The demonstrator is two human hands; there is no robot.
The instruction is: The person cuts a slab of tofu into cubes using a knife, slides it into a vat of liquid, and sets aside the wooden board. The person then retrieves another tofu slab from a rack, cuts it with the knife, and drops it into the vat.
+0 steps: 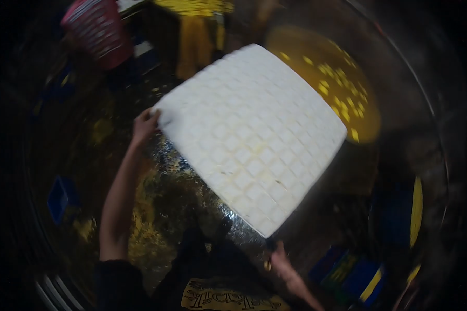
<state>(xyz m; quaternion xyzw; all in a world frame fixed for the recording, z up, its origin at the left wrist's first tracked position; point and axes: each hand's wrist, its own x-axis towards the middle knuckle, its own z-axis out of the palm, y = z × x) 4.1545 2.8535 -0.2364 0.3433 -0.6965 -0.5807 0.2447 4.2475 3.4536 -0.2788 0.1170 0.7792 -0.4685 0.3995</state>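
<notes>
A large white square slab with a waffle-like grid of squares (pixel 254 135) is held up, tilted, in front of me. My left hand (pixel 147 123) is closed on its left corner, thumb and fingers pinching the edge. My right hand (pixel 281 262) is at its nearest corner, fingers curled around something dark, perhaps a handle. Blur hides what that is, and whether the hand also touches the slab. Faint yellowish stains mark the slab's face. Behind its right edge lies a round orange-brown tub (pixel 366 132) of liquid with yellow pieces (pixel 342 83) in it, partly covered by the slab.
A pink-red perforated basket (pixel 101 33) stands at the upper left, beside a heap of yellow pieces (pixel 194 6). Blue containers (pixel 62 199) (pixel 347 277) sit at the left and lower right. The wet floor (pixel 161 207) carries yellow scraps.
</notes>
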